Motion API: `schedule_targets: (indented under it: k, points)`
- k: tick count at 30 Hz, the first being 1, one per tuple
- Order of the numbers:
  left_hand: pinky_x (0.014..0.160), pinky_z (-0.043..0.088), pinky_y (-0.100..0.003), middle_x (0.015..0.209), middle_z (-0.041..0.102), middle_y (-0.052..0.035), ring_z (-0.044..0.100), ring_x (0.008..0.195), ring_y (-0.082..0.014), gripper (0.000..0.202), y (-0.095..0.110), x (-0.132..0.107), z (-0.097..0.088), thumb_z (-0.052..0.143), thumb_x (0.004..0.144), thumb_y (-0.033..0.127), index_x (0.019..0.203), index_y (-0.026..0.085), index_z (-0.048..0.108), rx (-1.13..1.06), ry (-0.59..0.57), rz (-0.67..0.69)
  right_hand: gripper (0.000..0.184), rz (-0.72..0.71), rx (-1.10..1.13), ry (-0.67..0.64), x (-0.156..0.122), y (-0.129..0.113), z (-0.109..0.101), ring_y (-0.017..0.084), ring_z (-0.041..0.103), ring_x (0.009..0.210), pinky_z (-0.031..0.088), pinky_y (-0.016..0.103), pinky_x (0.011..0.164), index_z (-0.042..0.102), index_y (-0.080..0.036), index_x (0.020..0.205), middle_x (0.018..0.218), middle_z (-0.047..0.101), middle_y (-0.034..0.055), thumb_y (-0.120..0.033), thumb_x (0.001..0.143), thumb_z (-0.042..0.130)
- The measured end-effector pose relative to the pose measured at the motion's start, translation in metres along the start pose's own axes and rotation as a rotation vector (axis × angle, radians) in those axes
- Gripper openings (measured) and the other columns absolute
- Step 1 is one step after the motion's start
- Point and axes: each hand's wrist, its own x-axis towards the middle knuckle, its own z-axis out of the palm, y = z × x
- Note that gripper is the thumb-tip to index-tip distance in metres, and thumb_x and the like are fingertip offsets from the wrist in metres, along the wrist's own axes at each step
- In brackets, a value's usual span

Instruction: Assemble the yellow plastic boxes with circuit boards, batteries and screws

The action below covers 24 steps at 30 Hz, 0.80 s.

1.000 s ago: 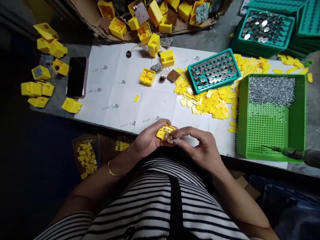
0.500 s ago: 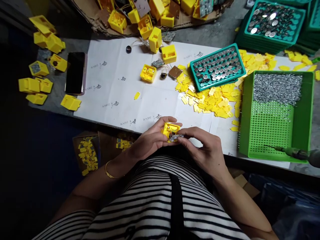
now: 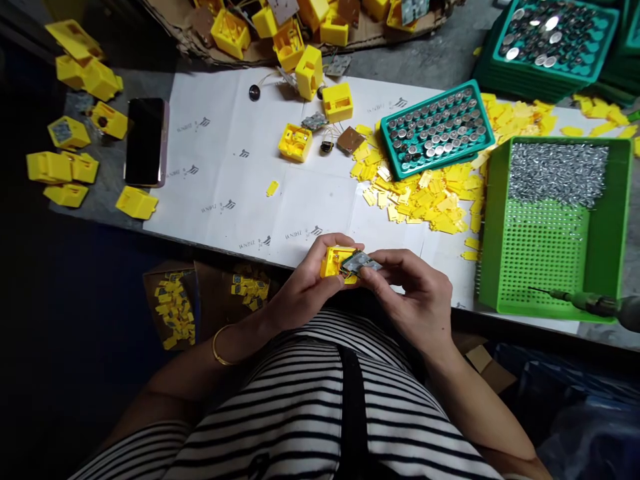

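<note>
Left hand (image 3: pixel 304 288) clasping yellow case (image 3: pixel 329 262); right hand (image 3: pixel 419 293) pinching grey board (image 3: pixel 358 261) at case's 3 o'clock; light, edge-only pressure advisable.

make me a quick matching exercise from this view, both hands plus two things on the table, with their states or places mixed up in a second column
Column one
1. left hand
2. right hand
3. phone
4. small silvery pieces

Column two
A. lying with a dark screen
B. pinching a grey board
C. heaped at one end of a green basket
D. holding a yellow case

Right pairs: 1-D, 2-B, 3-A, 4-C
</note>
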Motion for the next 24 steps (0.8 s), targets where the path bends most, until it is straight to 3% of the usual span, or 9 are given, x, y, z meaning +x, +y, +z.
schedule_targets:
  k: [4, 8, 11, 16, 21, 24]
  points:
    - [0.077, 0.054, -0.027, 0.132, 0.053, -0.0052, 0.060, 0.098, -0.0152, 0.037, -0.005, 0.000, 0.001, 0.050, 0.086, 0.018, 0.121, 0.026, 0.043, 0.119, 0.096, -0.007, 0.011, 0.016, 0.030, 0.007, -0.002, 0.000, 0.005, 0.009, 0.066, 0.059, 0.058, 0.018, 0.057, 0.065, -0.021, 0.093, 0.076, 0.070, -0.0024, -0.024, 0.084, 0.070]
    - [0.055, 0.044, -0.019, 0.121, 0.058, -0.0034, 0.057, 0.074, -0.0092, 0.046, -0.009, 0.001, -0.002, 0.050, 0.081, 0.020, 0.125, 0.027, 0.041, 0.062, 0.112, -0.062, 0.012, 0.009, 0.029, 0.004, -0.004, 0.001, 0.008, 0.009, 0.066, 0.059, 0.057, 0.017, 0.055, 0.064, -0.020, 0.092, 0.077, 0.069, -0.0024, -0.024, 0.083, 0.070]
    - [0.061, 0.047, -0.020, 0.114, 0.059, -0.0031, 0.058, 0.080, -0.0111, 0.044, -0.009, 0.001, -0.002, 0.050, 0.083, 0.023, 0.127, 0.027, 0.043, -0.042, 0.116, -0.086, 0.010, -0.029, -0.012, 0.008, -0.004, 0.003, 0.008, 0.008, 0.065, 0.060, 0.056, 0.018, 0.056, 0.064, -0.020, 0.091, 0.081, 0.070, -0.0015, -0.023, 0.084, 0.070]
    - [0.088, 0.049, -0.029, 0.110, 0.061, -0.0029, 0.059, 0.103, -0.0159, 0.038, -0.004, -0.002, 0.000, 0.054, 0.085, 0.019, 0.123, 0.025, 0.049, -0.115, 0.135, -0.098, 0.012, -0.227, -0.068, -0.062, -0.004, 0.006, 0.001, 0.011, 0.065, 0.075, 0.056, 0.023, 0.070, 0.067, -0.021, 0.094, 0.085, 0.069, -0.0004, -0.014, 0.084, 0.068]
    - [0.088, 0.047, -0.026, 0.118, 0.062, -0.0036, 0.059, 0.103, -0.0143, 0.046, 0.003, -0.007, 0.004, 0.055, 0.080, 0.009, 0.123, 0.024, 0.049, -0.191, 0.119, -0.091, 0.021, -0.332, -0.063, -0.188, -0.006, 0.007, -0.007, 0.011, 0.066, 0.089, 0.054, 0.023, 0.081, 0.068, -0.018, 0.102, 0.096, 0.069, 0.0036, -0.007, 0.084, 0.067]
    - [0.092, 0.045, -0.026, 0.120, 0.061, -0.0035, 0.059, 0.103, -0.0133, 0.050, 0.003, -0.010, 0.005, 0.055, 0.082, 0.006, 0.127, 0.026, 0.045, -0.123, 0.069, -0.082, 0.020, -0.320, -0.057, -0.161, -0.008, 0.006, -0.008, 0.011, 0.066, 0.088, 0.053, 0.023, 0.080, 0.067, -0.017, 0.101, 0.094, 0.069, 0.0035, -0.007, 0.084, 0.067]
